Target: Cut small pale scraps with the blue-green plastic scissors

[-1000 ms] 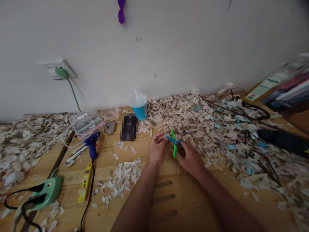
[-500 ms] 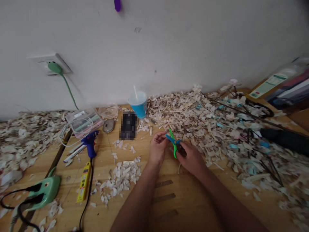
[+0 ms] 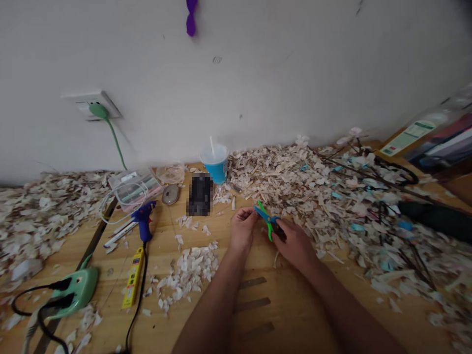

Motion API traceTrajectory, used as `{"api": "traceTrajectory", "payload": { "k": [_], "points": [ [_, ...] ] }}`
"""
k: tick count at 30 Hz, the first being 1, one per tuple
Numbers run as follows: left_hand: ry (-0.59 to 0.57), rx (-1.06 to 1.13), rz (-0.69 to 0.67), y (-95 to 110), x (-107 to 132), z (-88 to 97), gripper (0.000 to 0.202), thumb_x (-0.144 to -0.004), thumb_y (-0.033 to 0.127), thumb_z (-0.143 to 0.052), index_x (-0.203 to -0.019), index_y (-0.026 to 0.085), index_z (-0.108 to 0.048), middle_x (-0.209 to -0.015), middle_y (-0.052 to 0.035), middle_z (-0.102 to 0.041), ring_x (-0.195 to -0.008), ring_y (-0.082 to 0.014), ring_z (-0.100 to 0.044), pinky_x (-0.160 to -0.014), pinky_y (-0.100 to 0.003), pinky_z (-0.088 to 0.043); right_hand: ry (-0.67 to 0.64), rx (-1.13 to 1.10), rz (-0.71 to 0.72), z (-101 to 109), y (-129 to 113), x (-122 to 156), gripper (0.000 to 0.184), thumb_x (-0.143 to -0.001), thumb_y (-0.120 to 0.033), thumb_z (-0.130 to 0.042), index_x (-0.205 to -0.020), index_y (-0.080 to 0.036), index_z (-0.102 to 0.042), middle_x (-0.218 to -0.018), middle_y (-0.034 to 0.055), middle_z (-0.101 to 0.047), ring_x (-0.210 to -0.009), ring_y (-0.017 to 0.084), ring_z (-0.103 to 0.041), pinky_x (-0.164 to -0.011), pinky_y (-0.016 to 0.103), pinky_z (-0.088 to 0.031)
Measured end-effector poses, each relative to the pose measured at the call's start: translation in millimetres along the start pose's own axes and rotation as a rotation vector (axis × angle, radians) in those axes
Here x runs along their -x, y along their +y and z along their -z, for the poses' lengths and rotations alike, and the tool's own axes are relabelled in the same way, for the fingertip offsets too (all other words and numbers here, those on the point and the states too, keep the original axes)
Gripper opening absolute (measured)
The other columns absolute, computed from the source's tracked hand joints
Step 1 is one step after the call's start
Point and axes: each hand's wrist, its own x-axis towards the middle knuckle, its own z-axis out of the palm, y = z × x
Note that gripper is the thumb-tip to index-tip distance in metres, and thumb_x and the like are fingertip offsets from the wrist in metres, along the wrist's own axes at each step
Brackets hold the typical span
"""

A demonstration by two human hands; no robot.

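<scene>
Mid-frame on the bench point(image 3: 258, 305): right hand point(image 3: 295, 243) gripping green-blue scissors point(image 3: 267, 220), blades apparently open, left hand point(image 3: 241, 230) pinching beside them.

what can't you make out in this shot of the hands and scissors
- Head view: what the left hand pinches at the scissors is too small to tell.
- Scissors' handle loops are hidden by the right hand.
- Dark object beside the blue cup is pixelated.
- Purple thing on the wall is cut by the top edge.
</scene>
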Motion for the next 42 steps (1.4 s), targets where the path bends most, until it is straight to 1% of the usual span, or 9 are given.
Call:
{"api": "traceTrajectory", "payload": {
  "k": [6,8,14,23,28,33,38,42],
  "points": [
    [0.004,0.025,0.007,-1,0,-0.6,0.032,-0.054,0.025,-0.089,-0.076,0.016,-0.068,-0.074,0.0012,-0.068,-0.070,-0.0097,-0.061,-0.076,-0.024,-0.048,0.002,0.017,0.007,-1,0,1,0.021,-0.084,-0.026,-0.050,-0.102,-0.018,-0.057,-0.096,0.0103,-0.064,-0.087,0.026,-0.061,-0.076,0.038,-0.046],
    [-0.004,0.020,0.003,-2,1,-1.1,0.031,-0.055,0.026,-0.088,-0.076,0.016,-0.068,-0.074,0.0010,-0.068,-0.069,-0.0096,-0.061,-0.075,-0.024,-0.048,0.006,-0.001,-0.005,-2,1,1,0.021,-0.084,-0.026,-0.050,-0.102,-0.019,-0.057,-0.098,0.0105,-0.065,-0.088,0.026,-0.061,-0.077,0.038,-0.047],
    [0.003,-0.015,0.010,-2,1,-3.6,0.033,-0.057,0.033,-0.088,-0.077,0.016,-0.067,-0.075,0.0002,-0.067,-0.068,-0.0095,-0.061,-0.074,-0.024,-0.049,0.017,-0.022,-0.035,-2,3,1,0.020,-0.085,-0.025,-0.049,-0.103,-0.021,-0.057,-0.095,0.0089,-0.065,-0.087,0.025,-0.062,-0.077,0.037,-0.047],
    [-0.012,-0.013,-0.005,0,2,-4.1,0.030,-0.058,0.033,-0.087,-0.075,0.016,-0.068,-0.072,0.0000,-0.067,-0.066,-0.0091,-0.060,-0.072,-0.023,-0.050,0.011,-0.022,-0.021,-1,2,0,0.022,-0.084,-0.024,-0.049,-0.103,-0.020,-0.059,-0.092,0.0095,-0.066,-0.086,0.025,-0.061,-0.075,0.037,-0.047],
    [-0.003,-0.040,-0.007,-2,0,-2.9,0.031,-0.058,0.036,-0.087,-0.075,0.017,-0.069,-0.073,-0.0004,-0.067,-0.067,-0.0102,-0.061,-0.073,-0.024,-0.050,0.032,-0.032,-0.024,-4,6,1,0.025,-0.084,-0.023,-0.048,-0.106,-0.020,-0.060,-0.096,0.0101,-0.066,-0.090,0.026,-0.062,-0.078,0.038,-0.048],
    [-0.019,-0.090,-0.034,-4,-1,0.9,0.028,-0.061,0.034,-0.084,-0.079,0.018,-0.071,-0.077,-0.0011,-0.070,-0.069,-0.0111,-0.062,-0.074,-0.025,-0.050,0.030,-0.029,-0.017,-4,7,1,0.027,-0.084,-0.024,-0.049,-0.108,-0.020,-0.059,-0.100,0.0110,-0.066,-0.091,0.026,-0.062,-0.080,0.039,-0.048],
    [-0.050,-0.238,-0.088,5,0,0.3,0.023,-0.065,0.032,-0.082,-0.079,0.017,-0.072,-0.075,-0.0018,-0.069,-0.068,-0.0115,-0.061,-0.072,-0.025,-0.048,0.035,-0.009,-0.016,-1,9,0,0.026,-0.085,-0.023,-0.047,-0.107,-0.019,-0.059,-0.101,0.0113,-0.066,-0.092,0.026,-0.062,-0.081,0.039,-0.048],
    [-0.104,-0.304,-0.146,15,-1,-1.6,0.027,-0.063,0.027,-0.083,-0.084,0.018,-0.069,-0.077,-0.0019,-0.069,-0.071,-0.0119,-0.062,-0.073,-0.025,-0.047,0.002,-0.006,-0.003,3,10,-1,0.025,-0.084,-0.024,-0.048,-0.106,-0.019,-0.060,-0.100,0.0110,-0.065,-0.092,0.026,-0.062,-0.081,0.038,-0.048]
  ]
}}
